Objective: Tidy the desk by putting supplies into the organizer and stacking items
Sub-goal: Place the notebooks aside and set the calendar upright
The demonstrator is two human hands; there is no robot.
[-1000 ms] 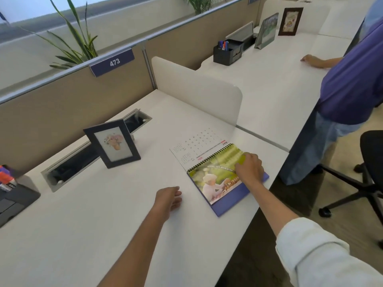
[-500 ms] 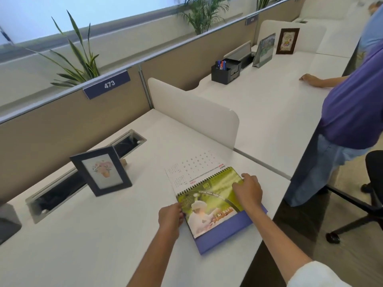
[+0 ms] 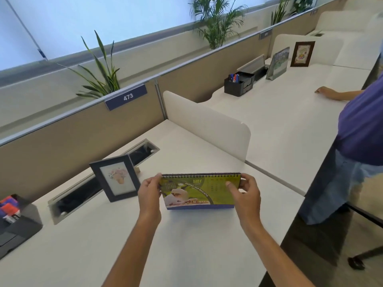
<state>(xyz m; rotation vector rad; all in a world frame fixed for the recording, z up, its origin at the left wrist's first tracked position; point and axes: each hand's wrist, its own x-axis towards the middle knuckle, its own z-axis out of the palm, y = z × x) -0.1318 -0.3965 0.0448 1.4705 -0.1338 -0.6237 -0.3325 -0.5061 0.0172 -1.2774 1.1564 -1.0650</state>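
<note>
A spiral-bound desk calendar [image 3: 196,191] with a green picture page and a blue base stands upright on the white desk [image 3: 186,245], its spiral edge on top. My left hand [image 3: 149,193] grips its upper left corner, thumb on the front. My right hand [image 3: 245,193] grips its upper right corner, thumb pressed on the page. A dark picture frame [image 3: 115,178] with a flower print stands just left of the calendar. A black organizer [image 3: 19,222] holding markers sits at the far left edge.
A cable trough [image 3: 99,183] is sunk in the desk behind the frame. A white divider panel [image 3: 207,123] separates the neighbouring desk, where another organizer [image 3: 238,83] and frames stand. A person in a purple shirt [image 3: 362,125] stands at right, hand on that desk.
The calendar lay flat under my right hand; my left hand came over to it, and both hands have raised it upright. The camera view has tilted up.
</note>
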